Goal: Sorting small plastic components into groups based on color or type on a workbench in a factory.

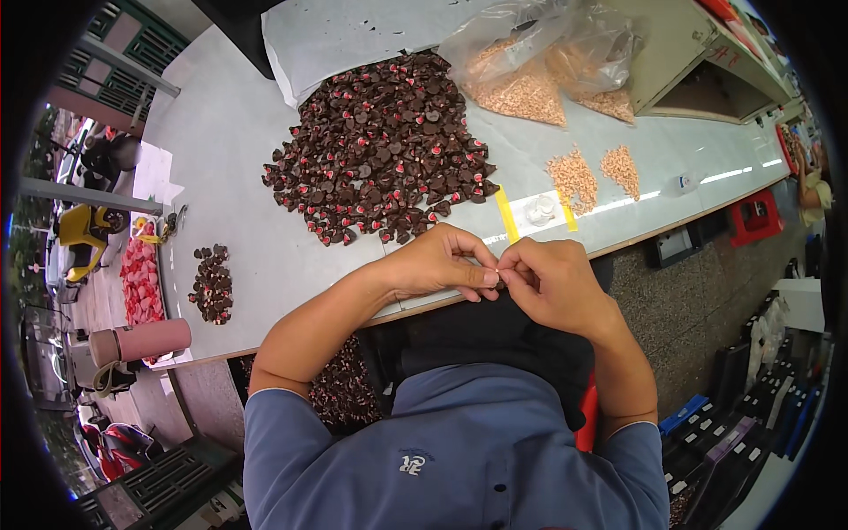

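A pale grey worktop [221, 177] fills much of this workplace, and on it lies a large heap of dark brown knob-shaped parts [380, 150], many showing red. To its right are transparent bags [521, 84] of beige pieces. Near the worktop's front edge, the left grip [442, 263] and right grip [552, 283] meet, both pinching one small dark piece [501, 284], mostly hidden by the fingers. I judge it light, stiff and rather smooth, so it may slip or turn; better to hold it by its sides, between thumb and forefinger.
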